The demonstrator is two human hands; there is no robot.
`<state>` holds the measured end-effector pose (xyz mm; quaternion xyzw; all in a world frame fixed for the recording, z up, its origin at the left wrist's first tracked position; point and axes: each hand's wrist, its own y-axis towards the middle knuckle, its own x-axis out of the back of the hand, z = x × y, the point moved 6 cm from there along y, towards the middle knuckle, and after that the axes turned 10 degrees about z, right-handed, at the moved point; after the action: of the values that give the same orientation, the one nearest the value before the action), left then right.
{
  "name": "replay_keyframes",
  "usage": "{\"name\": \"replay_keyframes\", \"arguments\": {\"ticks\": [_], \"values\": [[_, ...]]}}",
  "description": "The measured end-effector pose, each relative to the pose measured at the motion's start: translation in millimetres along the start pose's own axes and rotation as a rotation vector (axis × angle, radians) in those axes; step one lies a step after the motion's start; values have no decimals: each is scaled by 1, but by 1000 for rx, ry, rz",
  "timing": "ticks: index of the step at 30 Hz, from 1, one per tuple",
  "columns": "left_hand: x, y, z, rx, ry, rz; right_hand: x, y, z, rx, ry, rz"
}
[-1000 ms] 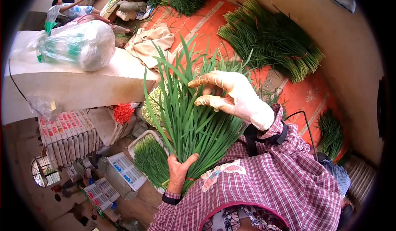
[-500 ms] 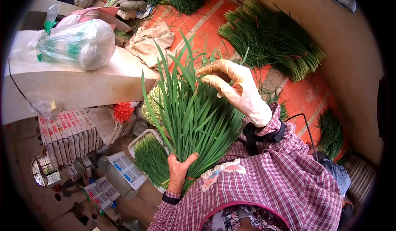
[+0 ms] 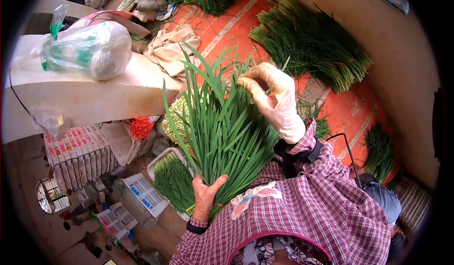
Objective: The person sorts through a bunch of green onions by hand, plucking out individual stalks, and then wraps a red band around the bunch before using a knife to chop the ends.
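Note:
My bare left hand (image 3: 206, 195) grips a large bunch of garlic chives (image 3: 227, 137) near its lower end, where a red band shows. Long, flat green leaves fan upward and away from the hand. At the upper right of the bunch is my right hand (image 3: 276, 99), in a pale, stained glove. Its thumb and forefinger are pinched together on leaf tips; how many leaves they hold is hard to see. The other fingers are curled. Beneath the bunch on the left, a white basket (image 3: 150, 170) contains more thin green chives (image 3: 174, 182).
Large piles of banded chives (image 3: 309, 43) lie on the orange floor covering (image 3: 227, 33). A plastic bag (image 3: 90, 50) rests on the white ledge (image 3: 142, 76) at left. Red ties (image 3: 141, 129) hang below it, near stacked printed cartons (image 3: 80, 154). A beige cloth (image 3: 172, 50) lies behind the bunch.
My right hand has moved slightly right, and its thumb and forefinger have closed together. The topmost leaves have shifted a little. My left hand keeps its hold on the bunch.

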<state>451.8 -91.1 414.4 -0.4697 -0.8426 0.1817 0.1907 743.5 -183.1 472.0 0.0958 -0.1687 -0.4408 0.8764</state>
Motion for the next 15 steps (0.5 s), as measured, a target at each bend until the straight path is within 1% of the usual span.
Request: {"name": "replay_keyframes", "arguments": {"ticks": [1, 3, 4, 5, 7, 8, 11, 15], "values": [[1, 0, 1, 1, 1, -4, 14, 8, -1, -73, 68, -46], [1, -1, 1, 5, 2, -10, 26, 22, 24, 187, -139, -41], [0, -1, 0, 6, -14, -10, 23, 22, 41, 326, -184, -15], [-1, 0, -2, 6, -28, -7, 15, 20, 53, 351, -186, 88], [0, 2, -2, 4, -5, -3, -11, 10, 53, 278, -154, 312], [0, 2, -2, 2, 15, -5, -21, 7, 48, 236, -180, 369], [1, 2, -2, -5, 27, -4, -33, 4, 23, 153, -301, 362], [1, 0, -2, 4, 27, -14, -33, 4, 11, 115, -324, 366]]}}
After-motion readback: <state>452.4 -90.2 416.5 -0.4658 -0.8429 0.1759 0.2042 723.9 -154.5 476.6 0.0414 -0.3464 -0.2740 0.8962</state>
